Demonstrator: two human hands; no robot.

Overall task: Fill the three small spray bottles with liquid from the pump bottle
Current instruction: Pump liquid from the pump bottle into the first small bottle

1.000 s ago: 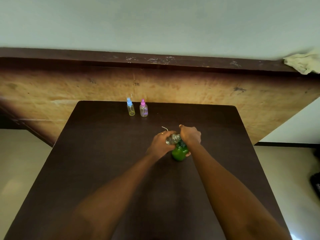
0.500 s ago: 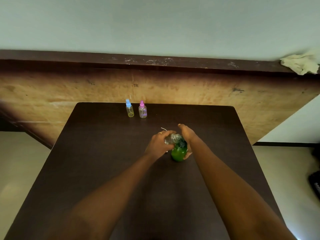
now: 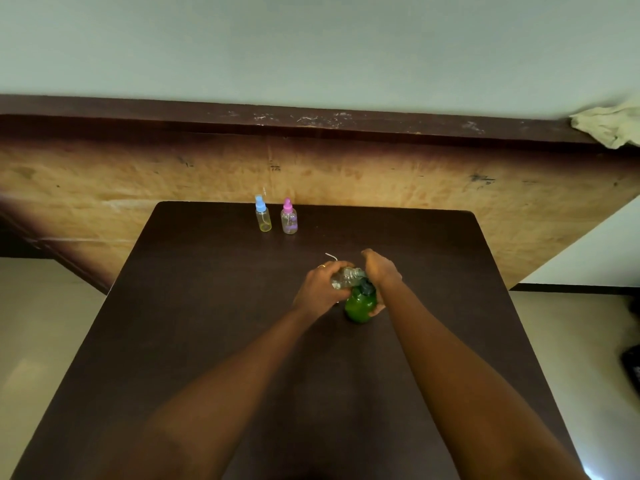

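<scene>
Worktop [image 3: 207, 306]: dark brown, seen from above.

Green pump bottle [image 3: 360, 306] stands upright right of centre, long axis vertical, dark pump head on top.

Right hand [image 3: 381, 273]: grip wrapped round the pump bottle, fingers curled over the pump head, thumb against the body's right side.

Left hand [image 3: 320, 287]: grip clamped on 1 small clear bottle [image 3: 346, 278]. That bottle is tipped on its side, long axis about level, neck pointing right and touching the pump head. Its base is hidden in the palm.

Thin white tube [image 3: 330, 257] lies on the worktop just behind the left hand.

2 more small bottles stand upright near the far edge, side by side but not touching: blue-capped bottle [image 3: 263, 216] on the left, yellowish at the bottom; pink-capped bottle [image 3: 289, 219] on the right, purplish.

Pale cloth [image 3: 609, 124] lies bunched on the ledge [image 3: 311, 121], far right.
</scene>
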